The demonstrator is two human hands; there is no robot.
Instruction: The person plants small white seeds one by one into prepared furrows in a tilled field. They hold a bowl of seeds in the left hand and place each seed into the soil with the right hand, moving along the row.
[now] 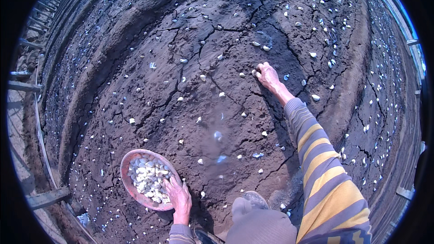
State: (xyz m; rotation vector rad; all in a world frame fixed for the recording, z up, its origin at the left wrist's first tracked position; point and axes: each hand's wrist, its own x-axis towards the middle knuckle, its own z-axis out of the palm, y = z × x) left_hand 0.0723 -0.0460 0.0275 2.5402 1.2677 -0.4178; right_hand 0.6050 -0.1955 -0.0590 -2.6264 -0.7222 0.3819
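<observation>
A shallow reddish bowl heaped with pale garlic cloves is at the lower left, just above the soil. My left hand grips its right rim, the fingers over the cloves inside and the thumb along the outer side. Out ahead, right of the middle, my right hand is down at the cracked soil, its fingers pinched around a pale garlic clove. Another clove sits in the soil just left of those fingertips.
Many cloves stand spaced across the bed. Raised soil ridges run along the left and right sides. Wooden posts line the left edge. My grey-clad knee is at the bottom, with a shoe tip beside it.
</observation>
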